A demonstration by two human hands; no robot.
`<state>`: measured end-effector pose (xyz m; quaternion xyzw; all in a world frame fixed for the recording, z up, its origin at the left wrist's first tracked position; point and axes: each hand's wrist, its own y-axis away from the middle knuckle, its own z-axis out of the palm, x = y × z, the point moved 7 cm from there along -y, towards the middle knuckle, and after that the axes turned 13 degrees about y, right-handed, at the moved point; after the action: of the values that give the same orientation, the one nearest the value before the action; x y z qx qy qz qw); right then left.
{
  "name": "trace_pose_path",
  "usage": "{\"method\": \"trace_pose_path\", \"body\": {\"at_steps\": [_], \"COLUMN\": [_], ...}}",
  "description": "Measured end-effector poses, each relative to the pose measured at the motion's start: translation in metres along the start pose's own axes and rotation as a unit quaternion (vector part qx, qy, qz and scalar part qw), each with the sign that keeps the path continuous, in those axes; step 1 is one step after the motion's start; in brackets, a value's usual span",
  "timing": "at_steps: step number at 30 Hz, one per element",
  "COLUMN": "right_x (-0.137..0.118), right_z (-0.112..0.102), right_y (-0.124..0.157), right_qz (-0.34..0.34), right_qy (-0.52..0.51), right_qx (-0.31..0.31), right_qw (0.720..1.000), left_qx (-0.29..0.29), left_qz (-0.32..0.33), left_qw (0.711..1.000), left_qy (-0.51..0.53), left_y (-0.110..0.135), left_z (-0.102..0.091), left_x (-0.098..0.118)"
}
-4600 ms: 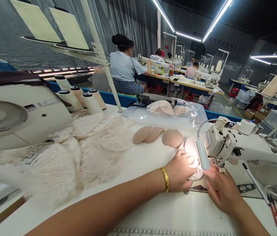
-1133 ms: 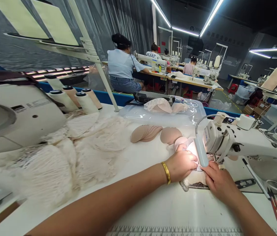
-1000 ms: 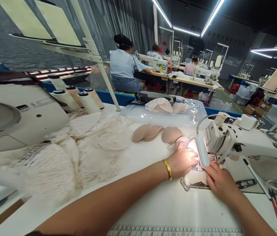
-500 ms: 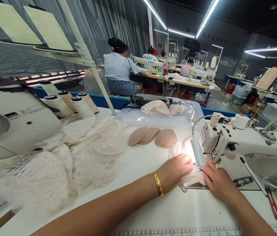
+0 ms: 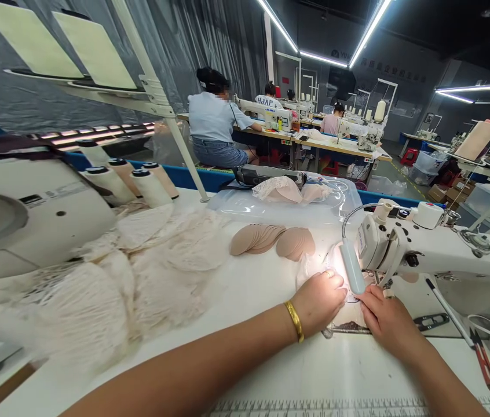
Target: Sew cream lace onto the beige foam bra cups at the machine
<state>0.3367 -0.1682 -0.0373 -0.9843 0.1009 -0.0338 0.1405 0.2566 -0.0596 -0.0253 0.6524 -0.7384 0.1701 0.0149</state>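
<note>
My left hand (image 5: 320, 302), with a gold bracelet at the wrist, is closed on a pale, sheer piece of fabric (image 5: 309, 267) beside the needle area of a white sewing machine (image 5: 427, 237). My right hand (image 5: 387, 324) lies on the machine's bed, its thumb and fingers together at the fabric's near right side. A small grey-blue lamp (image 5: 351, 267) on a bendy neck lights the work brightly and hides part of the stitching spot. Beyond my left hand lie two fanned stacks of beige oval pads (image 5: 296, 243).
Pale lace pieces (image 5: 97, 307) are heaped at the left, near thread cones (image 5: 152, 188). A clear plastic lid (image 5: 236, 208) bears cup-shaped pieces. Red-handled snips (image 5: 485, 362) and black thread clippers (image 5: 431, 321) lie at the right. A ruler (image 5: 314, 407) runs along the front edge. Co-workers (image 5: 216, 121) sit beyond.
My left hand has slid a little to the right, closer to the needle and my right hand. My right hand has stayed almost in place. The view has shifted slightly.
</note>
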Motion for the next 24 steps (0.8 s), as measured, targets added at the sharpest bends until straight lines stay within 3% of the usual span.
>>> {"method": "trace_pose_path", "body": {"at_steps": [6, 9, 13, 16, 20, 24], "right_x": [0.002, 0.004, 0.008, 0.01, 0.015, 0.028], "right_z": [0.002, 0.004, 0.009, 0.013, 0.022, 0.036], "right_y": [0.0, 0.001, 0.003, 0.004, 0.005, 0.008], "right_qz": [0.004, 0.004, 0.002, 0.001, -0.001, -0.038], "right_qy": [-0.005, -0.007, -0.016, -0.026, -0.022, -0.019], "right_qx": [0.011, 0.027, 0.05, 0.073, 0.077, 0.09], "right_qw": [1.0, 1.0, 0.999, 0.997, 0.997, 0.995], "left_qx": [-0.003, -0.014, 0.011, 0.092, 0.214, 0.299], "left_qz": [-0.059, -0.055, -0.097, -0.169, -0.223, -0.251], "left_qw": [0.998, 0.997, 0.987, 0.969, 0.933, 0.898], "left_qy": [-0.013, 0.046, 0.128, 0.155, 0.187, 0.203], "left_y": [-0.003, -0.008, -0.009, -0.008, -0.024, -0.054], "left_z": [-0.002, 0.004, -0.008, -0.048, -0.124, -0.18], "left_x": [-0.001, -0.002, -0.025, -0.061, -0.104, -0.125]}}
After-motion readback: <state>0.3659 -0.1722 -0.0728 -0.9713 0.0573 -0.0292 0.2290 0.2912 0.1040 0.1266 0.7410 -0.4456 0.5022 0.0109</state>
